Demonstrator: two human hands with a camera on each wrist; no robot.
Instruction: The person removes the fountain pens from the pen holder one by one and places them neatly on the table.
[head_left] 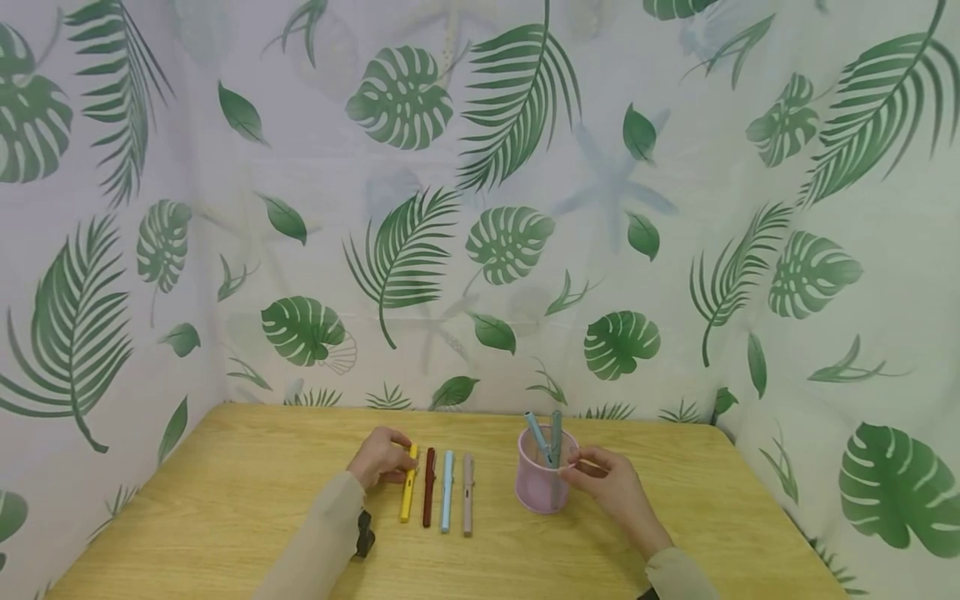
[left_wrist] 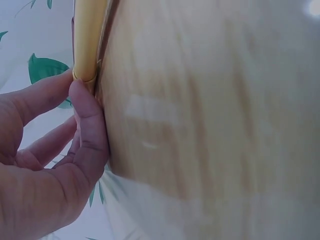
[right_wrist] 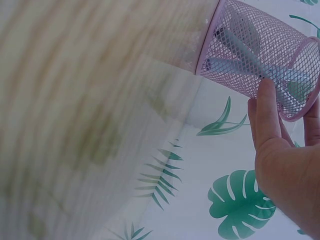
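Note:
My left hand (head_left: pixel 381 456) pinches the upper end of a yellow pen (head_left: pixel 407 496) between thumb and fingers; the left wrist view shows the fingertips right at the end of its barrel. Beside it, in a row to the right, lie a dark red pen (head_left: pixel 429 492), a light blue pen (head_left: pixel 447 493) and a dusty pink pen (head_left: pixel 468 498). On the right stands a pink mesh pen holder (head_left: pixel 534 490) with a blue pen (head_left: pixel 535 429) and a grey-green pen (head_left: pixel 557 435) leaning inside. My right hand (head_left: pixel 613 487) holds the holder by its rim, one digit against the outer mesh.
The wooden table (head_left: pixel 255 475) ends at a back edge just behind the pens. A leaf-printed cloth (head_left: pixel 315 250) hangs behind it and along both sides. A black strap (head_left: pixel 363 535) is on the left wrist.

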